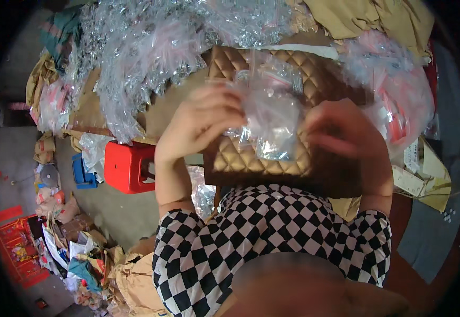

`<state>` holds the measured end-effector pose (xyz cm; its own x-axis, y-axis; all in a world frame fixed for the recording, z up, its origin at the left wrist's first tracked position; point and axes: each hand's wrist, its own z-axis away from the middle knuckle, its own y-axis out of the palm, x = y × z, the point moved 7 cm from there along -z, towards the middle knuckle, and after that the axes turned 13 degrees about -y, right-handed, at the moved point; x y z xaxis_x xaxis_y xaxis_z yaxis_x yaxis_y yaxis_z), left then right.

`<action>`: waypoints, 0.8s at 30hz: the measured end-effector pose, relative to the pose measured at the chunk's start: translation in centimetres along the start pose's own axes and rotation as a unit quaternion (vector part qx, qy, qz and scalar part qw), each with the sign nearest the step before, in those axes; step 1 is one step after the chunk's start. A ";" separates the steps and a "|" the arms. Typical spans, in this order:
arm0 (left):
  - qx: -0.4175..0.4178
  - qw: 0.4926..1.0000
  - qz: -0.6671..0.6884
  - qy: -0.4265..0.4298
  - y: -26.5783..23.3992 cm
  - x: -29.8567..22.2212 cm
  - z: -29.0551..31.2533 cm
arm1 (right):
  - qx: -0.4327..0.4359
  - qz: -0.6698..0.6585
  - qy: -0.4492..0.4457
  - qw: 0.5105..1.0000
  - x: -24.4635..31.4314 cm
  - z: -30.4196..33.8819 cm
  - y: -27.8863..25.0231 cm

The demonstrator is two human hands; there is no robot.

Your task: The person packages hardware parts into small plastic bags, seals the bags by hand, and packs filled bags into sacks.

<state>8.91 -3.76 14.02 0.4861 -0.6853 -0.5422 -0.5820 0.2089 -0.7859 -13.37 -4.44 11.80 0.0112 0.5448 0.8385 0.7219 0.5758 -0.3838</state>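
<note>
A clear plastic zip bag (pixel 280 121) with shiny contents lies on a brown and gold quilted mat (pixel 235 158), between my hands. My left hand (pixel 209 116) is beside the bag's left edge, its fingers curved toward it and smeared by motion. On the other side, my right hand (pixel 340 127) is bent over the mat near the bag's right edge. Blur hides whether its fingers grip anything. Just beyond this bag are more small filled bags (pixel 274 74), partly overlapping. What exactly is inside the bags is too small to make out.
A large heap of clear bags (pixel 156 47) covers the table's far left. At right stands a big clear sack (pixel 399 100) with red-edged bags. A red stool (pixel 129 166) and blue stool (pixel 83 171) are on the floor at left, near piled cartons and bags (pixel 87 248).
</note>
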 end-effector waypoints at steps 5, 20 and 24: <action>-0.023 0.977 0.009 -0.210 1.4 8.0 -3.3 | -0.084 0.128 0.103 0.983 -10.3 -0.4 -5.8; -0.280 0.914 0.037 -0.291 -1.1 24.6 -12.0 | -0.194 0.567 0.179 0.780 -23.8 -8.5 -23.6; -0.305 0.882 0.248 -0.259 -1.6 20.7 -9.9 | -0.200 0.667 0.116 0.709 -24.5 -9.3 -23.2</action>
<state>13.49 -25.18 6.95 0.2127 -0.1708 -0.9621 -0.9728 -0.1296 -0.1921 -24.01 -36.82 3.74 0.9476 0.3005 -0.1082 0.0998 -0.6001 -0.7936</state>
